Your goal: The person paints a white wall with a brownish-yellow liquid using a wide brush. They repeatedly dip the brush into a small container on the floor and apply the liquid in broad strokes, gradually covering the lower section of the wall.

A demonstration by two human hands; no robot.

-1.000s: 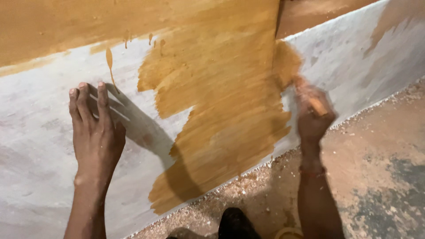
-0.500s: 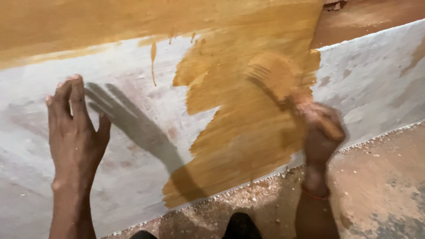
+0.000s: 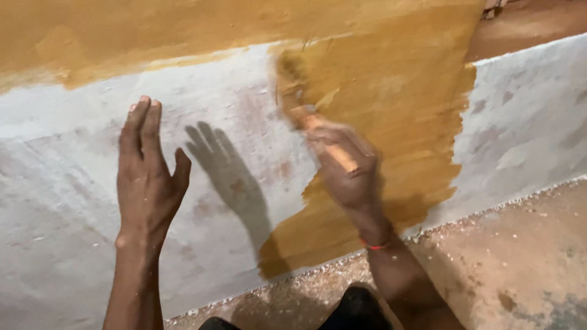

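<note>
Building site or renovation: bare grey plaster wall (image 3: 73,201) half-coated in ochre paint (image 3: 391,91), rough dusty floor (image 3: 520,256), plaster grit (image 3: 318,272) along wall base.

Head view, looking down — close to wall (image 3: 73,244)

Wall (image 3: 92,256) pale grey-white w/ faint pinkish blotches, ochre-yellow paint band across top, big ochre patch (image 3: 397,122) w/ streaky brush marks, brush (image 3: 299,104) w/ ochre-coated bristles & tan handle, thin red wrist thread (image 3: 376,245), floor (image 3: 520,263) reddish-brown, whitish grit along wall base.
</note>
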